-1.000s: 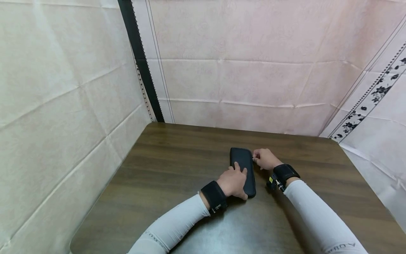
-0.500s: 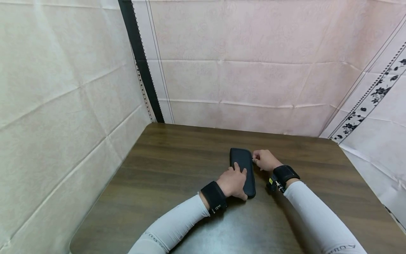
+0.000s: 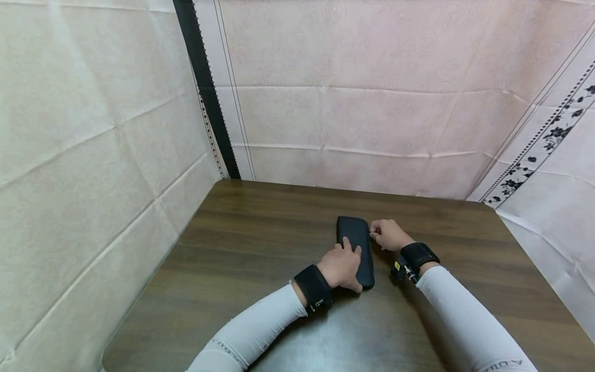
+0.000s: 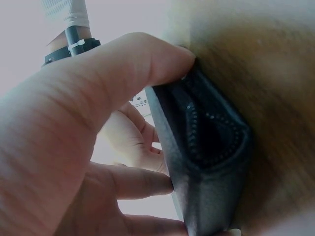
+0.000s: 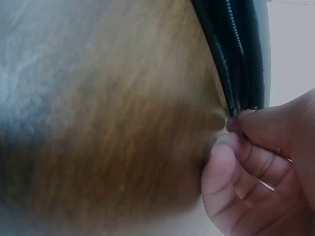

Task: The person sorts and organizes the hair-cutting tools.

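A black zip wallet [image 3: 351, 227] lies flat on the wooden table, its long side running away from me. My left hand [image 3: 340, 265] holds it, fingers spread over the top face and thumb at the near end. In the left wrist view the thumb [image 4: 160, 59] presses the wallet's edge, where the zip teeth [image 4: 193, 132] stand apart around a dark gap. My right hand [image 3: 389, 234] is at the far right side, with thumb and curled fingers pinching the zip's pull, mostly hidden by the fingertips. Parted zip teeth [image 5: 235, 29] run along the edge in the right wrist view.
The brown wooden table [image 3: 260, 232] extends around the wallet on all sides. Pale creased cloth [image 3: 372, 119] hangs behind its far edge, and another cloth [image 3: 83, 155] hangs at the left. Both wrists wear black straps [image 3: 313, 287].
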A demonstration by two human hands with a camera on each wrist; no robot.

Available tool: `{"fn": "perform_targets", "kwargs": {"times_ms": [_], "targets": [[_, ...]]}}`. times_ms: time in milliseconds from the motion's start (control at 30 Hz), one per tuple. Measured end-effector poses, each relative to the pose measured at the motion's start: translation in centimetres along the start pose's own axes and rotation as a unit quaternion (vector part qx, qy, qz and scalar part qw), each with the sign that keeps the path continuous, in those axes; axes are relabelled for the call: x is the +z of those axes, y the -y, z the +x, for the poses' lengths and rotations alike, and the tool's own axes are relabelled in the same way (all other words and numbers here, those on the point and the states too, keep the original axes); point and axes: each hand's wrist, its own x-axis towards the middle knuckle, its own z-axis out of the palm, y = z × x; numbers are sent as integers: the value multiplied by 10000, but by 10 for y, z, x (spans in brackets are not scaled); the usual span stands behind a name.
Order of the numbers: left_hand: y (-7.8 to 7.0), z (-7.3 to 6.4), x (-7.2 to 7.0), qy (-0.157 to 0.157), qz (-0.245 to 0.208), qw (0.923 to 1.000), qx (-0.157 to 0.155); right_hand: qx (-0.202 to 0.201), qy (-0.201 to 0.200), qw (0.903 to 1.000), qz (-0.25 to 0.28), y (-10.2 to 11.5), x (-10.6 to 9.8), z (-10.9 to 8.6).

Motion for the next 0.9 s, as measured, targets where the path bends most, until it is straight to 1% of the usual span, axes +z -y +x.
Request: {"fn": "perform_targets", "kwargs": {"times_ms": [200,400,700,900], "targets": [[0,2,1,23,2,10000,16,44,58,10000,-9,-1,0,-2],[0,1,0,50,6,10000,4,-163,67,9998,-23,-1,-1,-5],[0,0,1,73,-51,10000,31,-136,59,9999,-39,-1,1,-10],[0,-1,-1,87,-45,10000,4,-284,-8,9995,-139,0,3,-12]]}}
